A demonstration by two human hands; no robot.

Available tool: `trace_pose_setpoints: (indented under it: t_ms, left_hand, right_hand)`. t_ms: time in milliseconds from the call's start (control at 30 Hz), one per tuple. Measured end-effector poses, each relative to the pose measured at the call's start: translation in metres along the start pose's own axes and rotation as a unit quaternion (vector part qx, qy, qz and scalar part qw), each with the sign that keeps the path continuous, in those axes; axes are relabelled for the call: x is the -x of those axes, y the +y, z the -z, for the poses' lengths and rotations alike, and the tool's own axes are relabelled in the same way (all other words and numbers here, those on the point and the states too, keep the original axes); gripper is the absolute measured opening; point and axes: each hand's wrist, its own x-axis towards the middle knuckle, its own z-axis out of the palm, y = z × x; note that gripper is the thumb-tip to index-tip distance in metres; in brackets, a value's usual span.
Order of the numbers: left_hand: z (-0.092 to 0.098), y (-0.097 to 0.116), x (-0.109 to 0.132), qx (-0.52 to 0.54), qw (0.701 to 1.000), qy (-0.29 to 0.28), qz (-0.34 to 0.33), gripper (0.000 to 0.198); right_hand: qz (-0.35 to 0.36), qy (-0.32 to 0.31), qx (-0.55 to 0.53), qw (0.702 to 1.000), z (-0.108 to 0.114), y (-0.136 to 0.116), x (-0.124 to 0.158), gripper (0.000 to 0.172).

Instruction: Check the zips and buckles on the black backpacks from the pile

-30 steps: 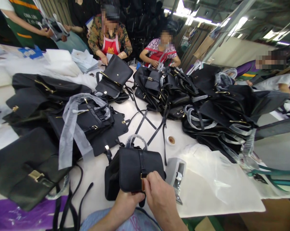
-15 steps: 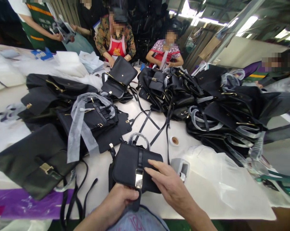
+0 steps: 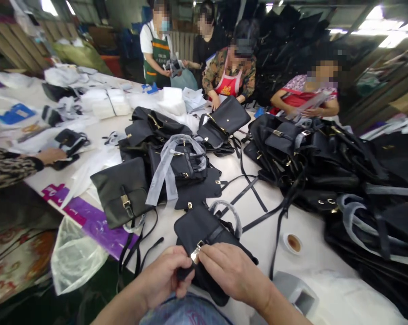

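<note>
A small black bag [image 3: 193,221] lies tilted on the table right in front of me, its top handle wrapped in clear film. On its front strap sits a shiny gold buckle [image 3: 196,253]. My left hand [image 3: 170,267] pinches the dark strap end [image 3: 185,272] just below the buckle, thumb on top. The fingers of my right hand [image 3: 229,271] are bent together against the buckle's right side, gripping it; their tips are partly hidden. Beyond the handle, long black straps [image 3: 236,198] trail over the table.
Black bags [image 3: 122,192] lie to the left, with larger heaps [image 3: 288,149] behind and right. A small cup of brown stuff [image 3: 294,243] and a grey tape dispenser [image 3: 295,291] stand to the right. Co-workers are across the table; another person's hand [image 3: 53,155] is at far left.
My view has swung left. The bag has turned and tilted. My right hand has moved from resting on the flap to the buckle; my left still holds the strap end.
</note>
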Motion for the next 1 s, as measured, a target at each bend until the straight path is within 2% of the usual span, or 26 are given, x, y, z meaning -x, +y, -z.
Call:
trace_pose_setpoints:
  t_ms: [133,233,333,433,533,600,667,733,867,933,1000]
  left_hand:
    - [0.000,-0.006,0.003,0.021,1.000,0.004,0.005,0.023]
    - [0.000,-0.009,0.003,0.039,0.999,0.007,-0.001,0.024]
    - [-0.001,-0.011,0.004,0.038,0.999,-0.005,-0.006,0.024]
    - [-0.003,-0.010,0.006,0.050,0.999,-0.015,-0.011,0.024]
    - [-0.005,-0.009,0.008,0.068,0.997,-0.019,-0.006,0.024]
    - [-0.007,-0.009,0.009,0.065,0.998,-0.020,-0.005,0.021]
    - [-0.011,-0.009,0.009,0.061,0.998,-0.012,-0.012,0.020]
    - [-0.014,-0.011,0.010,0.054,0.998,0.001,-0.017,0.020]
    - [-0.017,-0.016,0.009,0.020,1.000,0.009,-0.014,0.019]
    - [-0.016,-0.017,0.009,0.031,0.999,0.002,-0.019,0.019]
    - [-0.015,-0.016,0.009,0.055,0.998,-0.009,-0.027,0.019]
  right_hand:
    - [0.044,-0.047,0.007,0.998,-0.003,0.003,-0.007,0.041]
    - [0.062,-0.055,0.016,0.996,-0.009,0.007,-0.011,0.040]
    - [-0.004,-0.009,0.002,1.000,-0.014,0.016,-0.015,0.036]
    - [-0.087,0.013,-0.114,0.990,-0.008,0.025,-0.017,0.029]
    - [-0.061,-0.039,-0.218,0.973,0.005,0.025,-0.014,0.019]
    - [-0.040,-0.054,-0.208,0.976,0.010,0.021,-0.010,0.026]
    - [-0.050,-0.050,-0.204,0.976,0.010,0.016,-0.007,0.023]
    - [-0.094,-0.044,-0.260,0.960,0.006,0.013,-0.006,0.017]
    - [-0.172,-0.062,-0.406,0.895,0.001,0.015,-0.008,0.014]
    - [-0.184,-0.055,-0.416,0.889,0.003,0.017,-0.009,0.017]
    - [-0.208,-0.011,-0.393,0.896,0.006,0.017,-0.008,0.017]
